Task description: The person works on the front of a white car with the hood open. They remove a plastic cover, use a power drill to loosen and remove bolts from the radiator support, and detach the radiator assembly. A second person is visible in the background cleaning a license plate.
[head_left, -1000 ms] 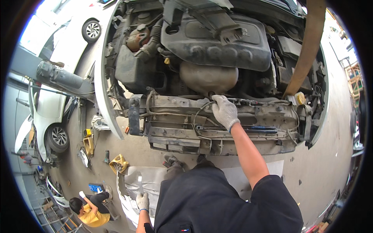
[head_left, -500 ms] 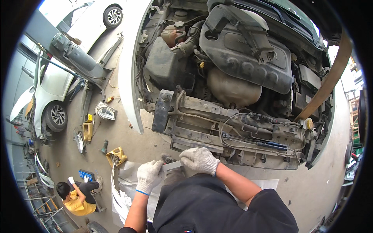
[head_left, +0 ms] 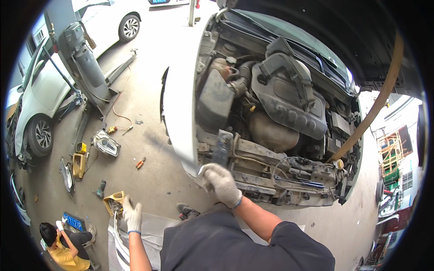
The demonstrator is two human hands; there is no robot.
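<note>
My right hand (head_left: 221, 184), in a pale knitted glove, is closed on one end of a flat grey strip (head_left: 193, 166). The strip is smeared by motion and trails up and left past the front edge of a white fender (head_left: 178, 113). Just right of that hand lies the exposed front crossmember (head_left: 253, 156) of a car with its bonnet up. My left hand (head_left: 132, 216), gloved too, is raised with fingers apart and nothing visible in it. Beside it on the floor stands a cut-open yellow jug (head_left: 113, 203) with small parts inside.
A wooden prop (head_left: 373, 113) rises at the engine bay's right. On the floor at left lie a headlight (head_left: 106, 143), orange-handled pliers (head_left: 140, 163) and a yellow container (head_left: 79, 165). A co-worker in yellow (head_left: 68, 246) sits lower left with a blue plate (head_left: 73, 221). White sheeting (head_left: 153, 226) lies near my feet.
My left hand has let go of the grey strip and moved left and down. My right hand keeps hold of it and swings it up and left. The view has turned left.
</note>
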